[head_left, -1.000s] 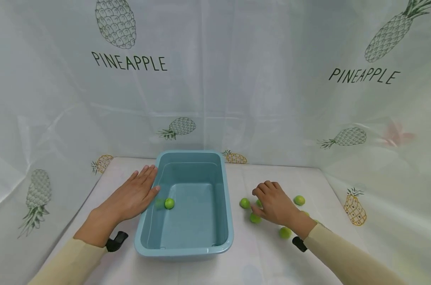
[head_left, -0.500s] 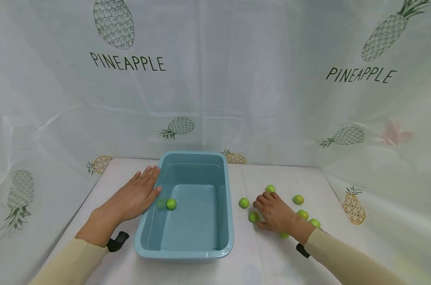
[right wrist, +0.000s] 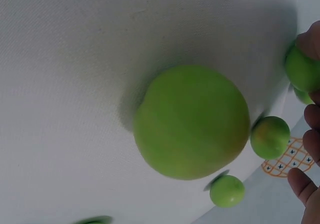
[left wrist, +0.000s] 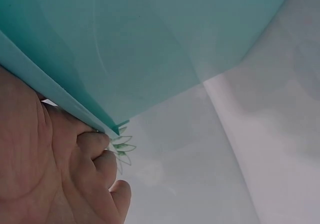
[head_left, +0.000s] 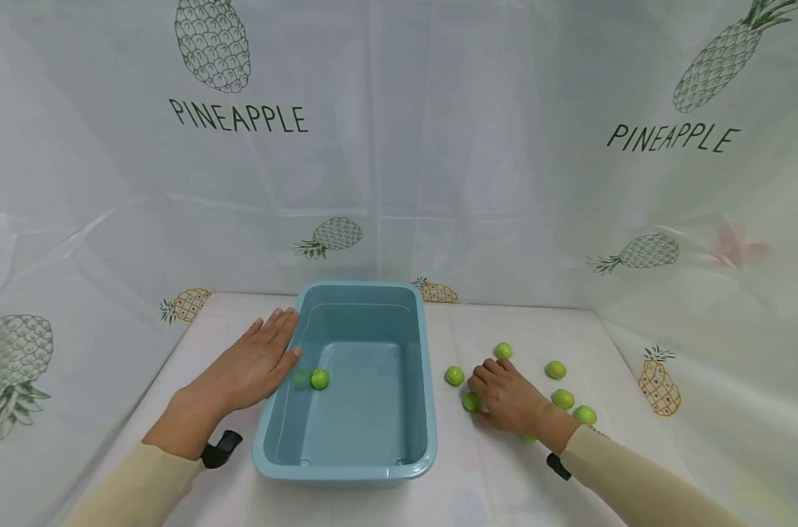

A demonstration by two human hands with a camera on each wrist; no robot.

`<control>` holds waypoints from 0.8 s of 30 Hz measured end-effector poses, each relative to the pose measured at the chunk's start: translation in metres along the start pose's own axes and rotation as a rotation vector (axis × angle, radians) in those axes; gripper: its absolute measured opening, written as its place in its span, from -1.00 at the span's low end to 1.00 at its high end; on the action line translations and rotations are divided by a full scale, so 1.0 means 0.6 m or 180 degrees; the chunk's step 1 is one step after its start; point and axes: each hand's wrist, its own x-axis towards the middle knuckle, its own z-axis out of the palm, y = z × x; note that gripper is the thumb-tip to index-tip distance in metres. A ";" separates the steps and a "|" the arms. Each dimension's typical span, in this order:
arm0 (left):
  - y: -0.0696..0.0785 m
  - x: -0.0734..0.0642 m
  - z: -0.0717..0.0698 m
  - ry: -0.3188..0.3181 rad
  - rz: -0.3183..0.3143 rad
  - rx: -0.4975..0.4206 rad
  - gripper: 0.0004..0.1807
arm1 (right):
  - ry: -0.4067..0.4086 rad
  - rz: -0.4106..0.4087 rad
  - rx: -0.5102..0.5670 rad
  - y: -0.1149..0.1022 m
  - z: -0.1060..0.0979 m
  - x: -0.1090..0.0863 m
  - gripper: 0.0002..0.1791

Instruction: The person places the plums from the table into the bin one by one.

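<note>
A blue plastic tub [head_left: 346, 471] stands on the white-covered table, with one lime [head_left: 319, 378] inside near its left wall. My left hand [head_left: 244, 369] lies flat along the left rim, fingers straight, thumb across the edge. In the left wrist view, the palm [left wrist: 30, 159] is against the outer side of the rim. To the right of the tub, my right hand [head_left: 511, 399] pinches a lime [head_left: 471, 401] low at the table. The right wrist view shows thumb and fingers around that lime [right wrist: 300, 69]; a larger-looking lime [right wrist: 192, 121] sits under the wrist.
Several more limes surround the right hand: one to its left [head_left: 455, 375], one behind it [head_left: 503, 350], others to its right [head_left: 562, 399], some tinged yellow. A pineapple-printed plastic curtain [head_left: 478, 183] rises behind the table's back edge.
The right hand has come down and its fingers have closed on a lime, uncovering another lime behind it. The tub and the left hand have shifted slightly to the right.
</note>
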 end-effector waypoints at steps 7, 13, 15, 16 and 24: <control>-0.001 -0.001 0.002 0.0013 -0.0013 -0.0007 -0.22 | 0.0049 -0.0017 -0.0028 0.005 0.005 -0.001 -0.53; 0.002 -0.001 0.002 0.0023 -0.0012 0.0023 -0.23 | 0.0349 -0.0133 -0.0097 0.030 -0.010 0.005 -0.53; 0.003 -0.002 0.003 0.0025 -0.0019 0.0028 -0.23 | 0.0443 -0.0245 -0.0188 0.040 -0.018 0.009 -0.57; 0.003 -0.002 0.003 0.0029 -0.0022 0.0033 -0.23 | 0.0477 -0.0299 -0.0230 0.044 -0.022 0.011 -0.59; 0.006 -0.001 0.004 0.0073 -0.0041 0.0048 -0.23 | 0.0650 -0.0527 -0.0311 0.069 -0.059 0.033 -0.65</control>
